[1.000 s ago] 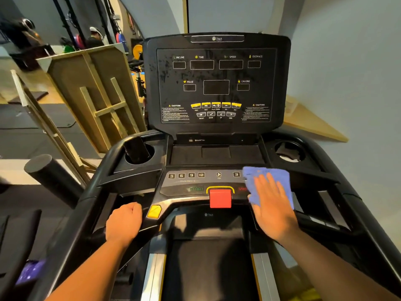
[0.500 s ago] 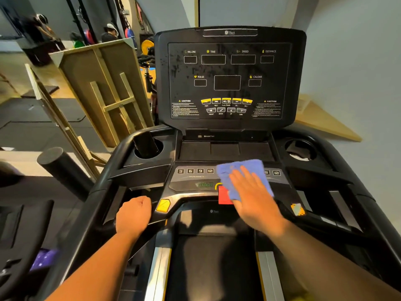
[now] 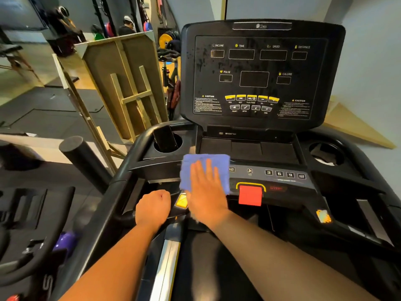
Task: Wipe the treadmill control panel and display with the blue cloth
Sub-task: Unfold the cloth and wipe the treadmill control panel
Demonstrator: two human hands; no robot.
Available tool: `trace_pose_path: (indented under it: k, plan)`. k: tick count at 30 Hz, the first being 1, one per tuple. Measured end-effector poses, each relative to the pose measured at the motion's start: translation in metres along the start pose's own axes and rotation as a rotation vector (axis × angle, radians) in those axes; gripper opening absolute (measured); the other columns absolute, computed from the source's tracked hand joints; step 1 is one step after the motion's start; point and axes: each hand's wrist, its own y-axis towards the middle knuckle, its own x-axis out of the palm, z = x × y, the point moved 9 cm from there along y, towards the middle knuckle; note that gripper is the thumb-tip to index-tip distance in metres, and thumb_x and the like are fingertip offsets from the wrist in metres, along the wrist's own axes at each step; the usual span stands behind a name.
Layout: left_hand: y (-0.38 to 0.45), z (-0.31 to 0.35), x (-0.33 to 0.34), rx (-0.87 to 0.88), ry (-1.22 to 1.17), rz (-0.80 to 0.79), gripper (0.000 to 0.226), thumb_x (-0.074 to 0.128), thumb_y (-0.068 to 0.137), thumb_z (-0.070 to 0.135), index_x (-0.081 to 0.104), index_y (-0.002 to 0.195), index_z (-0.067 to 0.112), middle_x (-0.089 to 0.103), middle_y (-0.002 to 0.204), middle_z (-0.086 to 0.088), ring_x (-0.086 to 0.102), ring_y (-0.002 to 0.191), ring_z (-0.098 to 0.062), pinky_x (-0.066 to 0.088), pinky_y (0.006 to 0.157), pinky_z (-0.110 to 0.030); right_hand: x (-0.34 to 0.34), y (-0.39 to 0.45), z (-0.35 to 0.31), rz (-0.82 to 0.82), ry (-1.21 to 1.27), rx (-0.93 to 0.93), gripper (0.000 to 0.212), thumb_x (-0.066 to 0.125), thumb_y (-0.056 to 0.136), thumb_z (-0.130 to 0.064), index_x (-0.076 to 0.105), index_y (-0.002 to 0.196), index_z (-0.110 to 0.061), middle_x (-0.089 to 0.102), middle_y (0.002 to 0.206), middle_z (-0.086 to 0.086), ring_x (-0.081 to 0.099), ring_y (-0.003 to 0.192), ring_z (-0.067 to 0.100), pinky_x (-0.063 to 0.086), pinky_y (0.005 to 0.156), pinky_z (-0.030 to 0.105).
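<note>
Flat and spread, the right hand [image 3: 205, 190] presses the cloth [image 3: 205, 172] onto the left end of the panel [image 3: 280, 181], its fingers straight and holding nothing. The cloth covers the left row of number keys; only a "12" key shows at its right edge. Just right of the hand sits the red stop button [image 3: 250, 195], and at its left a yellow button [image 3: 181, 200] lies between the two hands. The left hand [image 3: 153, 208] is curled in a fist around the left handrail [image 3: 123, 185]. Above the panel the display [image 3: 260, 77] stands dark, smeared with spots. A black object [image 3: 165, 139] leans in the left cup holder [image 3: 168, 145].
</note>
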Motion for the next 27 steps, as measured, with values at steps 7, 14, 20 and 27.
trace_pose_path:
  k: [7,14,20,27]
  plan:
    - [0.003,-0.001,0.002,0.027,0.056,-0.007,0.038,0.037,0.098,0.022,0.058,0.072,0.004,0.053,0.062,-0.004,0.049,0.062,-0.025,0.042,0.065,-0.038,0.001,-0.023,0.034,-0.048,-0.017,-0.368,0.072,0.047,0.101,-0.035,0.009,0.160,-0.019,-0.001,0.168,-0.002,-0.009,0.153,0.021,-0.011,0.122,0.039]
    - [0.004,-0.002,0.005,0.033,0.024,-0.018,0.042,0.036,0.100,0.022,0.061,0.074,0.002,0.064,0.068,-0.014,0.063,0.068,-0.030,0.051,0.067,-0.040,-0.009,-0.073,0.149,0.092,-0.013,-0.002,0.063,0.037,0.099,-0.042,0.030,0.156,-0.015,0.029,0.163,0.000,0.017,0.153,0.021,0.007,0.123,0.039]
    - [0.004,-0.002,0.006,0.034,0.020,-0.023,0.043,0.035,0.101,0.023,0.062,0.074,0.003,0.065,0.069,-0.014,0.064,0.070,-0.029,0.049,0.065,-0.037,-0.038,-0.134,0.241,0.286,0.033,0.469,0.060,0.058,0.097,-0.025,0.039,0.150,-0.005,0.042,0.154,0.019,0.032,0.146,0.038,0.033,0.114,0.060]
    - [0.002,-0.001,0.005,0.028,0.002,-0.010,0.043,0.036,0.102,0.023,0.062,0.072,0.006,0.065,0.069,-0.012,0.063,0.068,-0.025,0.050,0.068,-0.037,-0.024,-0.079,0.191,0.149,0.137,0.768,0.076,0.047,0.101,-0.037,0.011,0.157,0.000,0.016,0.165,0.021,0.008,0.153,0.040,0.010,0.123,0.052]
